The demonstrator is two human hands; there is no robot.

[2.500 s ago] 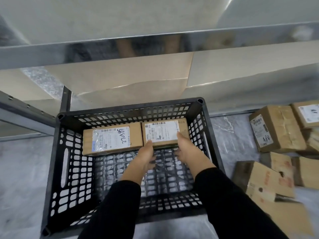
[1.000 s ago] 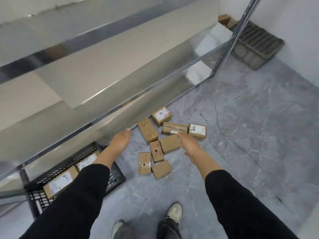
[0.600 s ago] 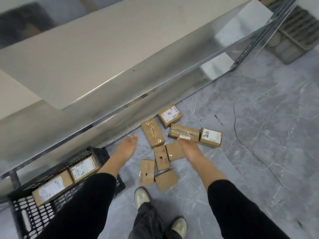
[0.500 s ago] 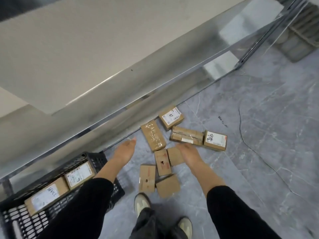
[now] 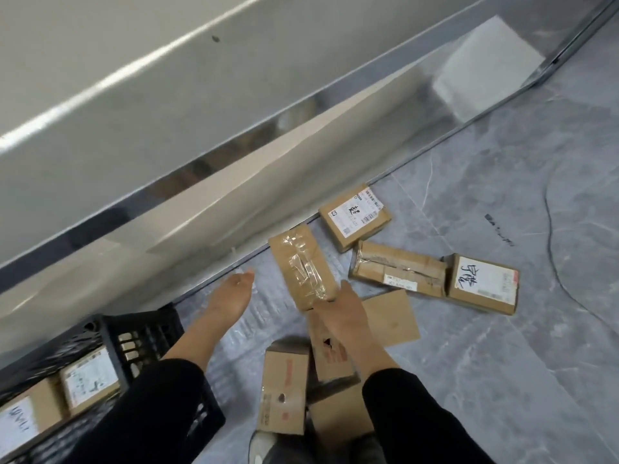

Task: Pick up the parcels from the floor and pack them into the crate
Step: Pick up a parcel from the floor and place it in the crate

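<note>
Several brown cardboard parcels lie scattered on the grey floor. My right hand (image 5: 338,308) reaches with straight fingers to the near end of a taped parcel (image 5: 301,262) and touches it. My left hand (image 5: 232,296) hovers open above the bare floor, left of that parcel, holding nothing. Other parcels: a labelled one (image 5: 355,217) by the shelf, a long taped one (image 5: 398,267), one with handwriting (image 5: 482,283), a plain flat one (image 5: 395,316) and one with red print (image 5: 284,380). The black crate (image 5: 140,333) at lower left holds two labelled parcels (image 5: 88,380).
A metal shelving unit (image 5: 201,135) runs diagonally across the upper left, its lower edge close behind the parcels. A thin cable (image 5: 549,229) curves over the floor at right. My shoe (image 5: 264,450) shows at the bottom edge. Grey floor stretches to the right.
I have turned from the crate to the floor pile and bent lower. Both hands moved down and forward; the right hand now reaches the taped parcel.
</note>
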